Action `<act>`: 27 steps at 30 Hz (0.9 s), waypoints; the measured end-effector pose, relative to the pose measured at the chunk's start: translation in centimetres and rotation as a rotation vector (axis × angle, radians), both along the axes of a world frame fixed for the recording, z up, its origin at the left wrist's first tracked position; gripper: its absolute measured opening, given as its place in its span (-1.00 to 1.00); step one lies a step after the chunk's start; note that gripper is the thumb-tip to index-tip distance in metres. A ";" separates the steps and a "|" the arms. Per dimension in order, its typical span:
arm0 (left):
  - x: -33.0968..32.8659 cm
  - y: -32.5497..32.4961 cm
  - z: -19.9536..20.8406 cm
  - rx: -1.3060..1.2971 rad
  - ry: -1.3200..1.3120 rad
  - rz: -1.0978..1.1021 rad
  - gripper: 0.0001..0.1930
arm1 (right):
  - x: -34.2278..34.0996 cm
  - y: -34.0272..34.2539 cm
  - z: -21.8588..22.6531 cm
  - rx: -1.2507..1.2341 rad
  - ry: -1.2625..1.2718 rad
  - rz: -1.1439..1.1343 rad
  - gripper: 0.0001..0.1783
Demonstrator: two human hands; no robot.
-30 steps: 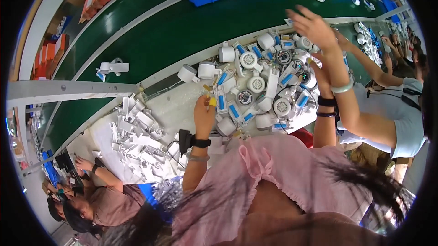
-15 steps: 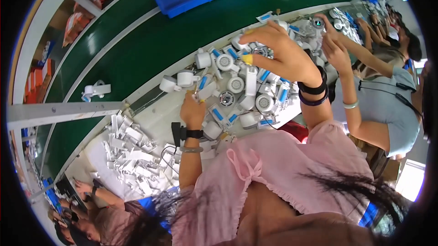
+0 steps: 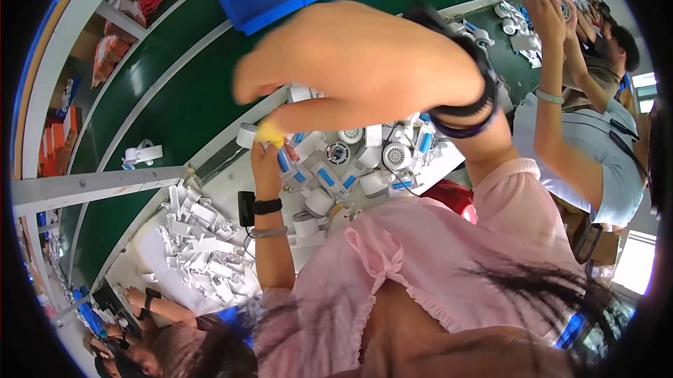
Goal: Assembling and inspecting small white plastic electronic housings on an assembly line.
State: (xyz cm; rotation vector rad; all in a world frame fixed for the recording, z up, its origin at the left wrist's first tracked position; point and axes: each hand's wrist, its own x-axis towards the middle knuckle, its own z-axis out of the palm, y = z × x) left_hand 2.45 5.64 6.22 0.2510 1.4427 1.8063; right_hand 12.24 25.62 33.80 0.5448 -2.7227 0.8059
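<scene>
Swung leftward since the earlier frame, the right hand [image 3: 364, 63] now passes over the left hand [image 3: 266, 168], thumb apart from its fingers. Beyond them, the green belt [image 3: 203, 98] has open room between the blue tray [image 3: 273, 17] and one white unit [image 3: 146, 154]. On the pale worktable [image 3: 228, 178], bare along its far edge, heaped fan units [image 3: 397, 157] and loose white parts [image 3: 210, 238] suggest much remains; what is finished is unclear. Smallest, a yellow cover [image 3: 270, 133] on the right thumb overlaps the left fingertips; blur hides whether those grip anything, so I cannot tell.
</scene>
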 end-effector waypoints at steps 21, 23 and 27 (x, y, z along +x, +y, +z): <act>7.6 0.1 13.3 0.156 0.001 -0.559 -0.75 | 14.6 -1.1 -4.3 -0.012 0.093 -0.343 -0.44; 8.3 0.3 13.9 0.145 0.001 -0.638 -0.75 | 15.1 -1.8 -9.0 -0.259 0.068 -0.287 -0.50; 8.6 0.2 14.7 0.054 0.041 -0.814 -0.71 | 15.8 -2.1 -16.4 -0.863 -0.385 -0.139 -0.72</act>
